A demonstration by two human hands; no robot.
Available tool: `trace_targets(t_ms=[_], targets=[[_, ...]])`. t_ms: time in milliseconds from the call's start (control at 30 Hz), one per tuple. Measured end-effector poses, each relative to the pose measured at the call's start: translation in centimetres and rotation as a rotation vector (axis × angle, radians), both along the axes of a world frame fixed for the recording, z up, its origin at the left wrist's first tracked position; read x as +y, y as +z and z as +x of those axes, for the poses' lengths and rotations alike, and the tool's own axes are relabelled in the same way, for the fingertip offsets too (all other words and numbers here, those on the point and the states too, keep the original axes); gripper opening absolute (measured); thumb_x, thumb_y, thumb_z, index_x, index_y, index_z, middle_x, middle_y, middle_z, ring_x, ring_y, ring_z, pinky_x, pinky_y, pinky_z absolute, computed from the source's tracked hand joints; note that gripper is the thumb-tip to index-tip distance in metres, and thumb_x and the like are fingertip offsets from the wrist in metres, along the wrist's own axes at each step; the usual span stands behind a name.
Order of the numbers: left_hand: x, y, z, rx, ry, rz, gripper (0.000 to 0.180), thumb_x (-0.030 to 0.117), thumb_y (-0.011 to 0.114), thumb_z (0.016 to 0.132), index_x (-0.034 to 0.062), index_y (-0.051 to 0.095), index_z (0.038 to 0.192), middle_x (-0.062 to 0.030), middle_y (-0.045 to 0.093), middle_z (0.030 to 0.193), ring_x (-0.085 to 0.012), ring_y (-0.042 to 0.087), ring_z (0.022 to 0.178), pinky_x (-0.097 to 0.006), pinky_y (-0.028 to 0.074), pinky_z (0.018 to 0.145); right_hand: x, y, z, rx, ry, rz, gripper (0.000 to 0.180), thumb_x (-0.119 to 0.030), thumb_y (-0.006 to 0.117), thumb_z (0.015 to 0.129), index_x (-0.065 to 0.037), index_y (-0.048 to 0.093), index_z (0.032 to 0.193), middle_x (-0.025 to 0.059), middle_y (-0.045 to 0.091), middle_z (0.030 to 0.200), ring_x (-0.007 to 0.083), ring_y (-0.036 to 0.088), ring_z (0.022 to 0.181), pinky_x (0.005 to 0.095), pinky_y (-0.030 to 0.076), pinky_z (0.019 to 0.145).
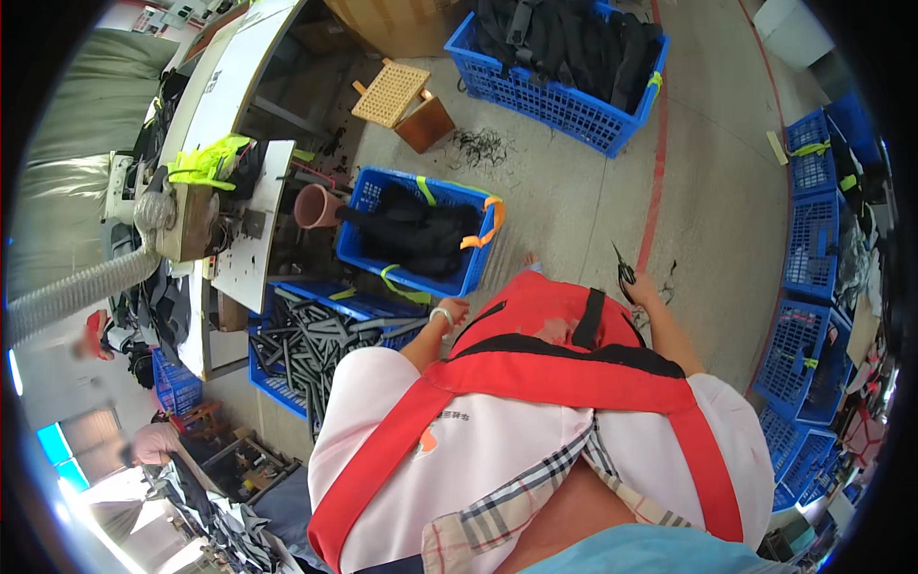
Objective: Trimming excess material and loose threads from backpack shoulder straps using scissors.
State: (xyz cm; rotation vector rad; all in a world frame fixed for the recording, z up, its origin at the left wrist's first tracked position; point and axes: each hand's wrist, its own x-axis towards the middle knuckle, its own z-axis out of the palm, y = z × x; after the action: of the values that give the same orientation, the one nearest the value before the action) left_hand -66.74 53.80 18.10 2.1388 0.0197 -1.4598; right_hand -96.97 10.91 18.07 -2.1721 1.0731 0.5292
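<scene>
My right hand (644, 288) is closed on a pair of black scissors (623, 272), whose blades point away from me over the floor. On the other side of the red apron (535, 311), my left hand (453, 310) has its fingers curled; whatever may be in them is too small to make out. Just left of that wrist, long dark grey strips (316, 335) fill a blue crate (271, 385), and one end reaches toward my forearm. Beyond the left hand stands another blue crate (466, 283) with folded black fabric pieces (411, 234) inside.
A large blue crate of black straps (564, 48) stands at the far side. Nearer are a woven-top stool (394, 94), dark thread scraps (481, 146) and a pink bucket (316, 206). A sewing table (251, 258) borders the left; stacked blue crates (811, 244) line the right.
</scene>
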Motion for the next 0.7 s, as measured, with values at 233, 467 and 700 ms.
trace_targets(t_ms=[233, 467, 700], targets=[[-17.6, 3.2, 14.7, -0.089, -0.052, -0.081, 0.026, 0.007, 0.063, 0.084, 0.0056, 0.066, 0.11, -0.0053, 0.067, 0.083, -0.0136, 0.06, 0.061, -0.027, 0.05, 0.051, -7.6, 4.0, 1.2, 0.252, -0.248, 0.235, 0.046, -0.042, 0.065, 0.08, 0.003, 0.067, 0.091, 0.0254, 0.066, 0.099, 0.0395, 0.062, 0.1, 0.0456, 0.049, 0.085], [-29.2, -1.4, 19.9, -0.14, -0.297, -0.132, 0.023, 0.016, 0.061, 0.085, 0.0096, 0.071, 0.104, -0.0103, 0.07, 0.083, -0.0197, 0.066, 0.07, -0.032, 0.053, 0.062, -13.8, -3.9, 4.8, 0.355, -0.25, -0.041, 0.049, -0.039, 0.065, 0.075, 0.007, 0.066, 0.093, 0.0295, 0.065, 0.091, 0.0418, 0.064, 0.091, 0.0459, 0.051, 0.077], [-42.3, 0.9, 28.7, -0.468, -1.076, 0.04, 0.03, 0.019, 0.046, 0.088, 0.0081, 0.067, 0.105, -0.0206, 0.065, 0.107, -0.0365, 0.062, 0.102, -0.045, 0.049, 0.089, -26.9, -4.9, 20.3, 0.09, -0.232, 0.078, 0.036, -0.025, 0.061, 0.076, 0.003, 0.065, 0.099, 0.0285, 0.063, 0.097, 0.0437, 0.061, 0.093, 0.0497, 0.048, 0.079]])
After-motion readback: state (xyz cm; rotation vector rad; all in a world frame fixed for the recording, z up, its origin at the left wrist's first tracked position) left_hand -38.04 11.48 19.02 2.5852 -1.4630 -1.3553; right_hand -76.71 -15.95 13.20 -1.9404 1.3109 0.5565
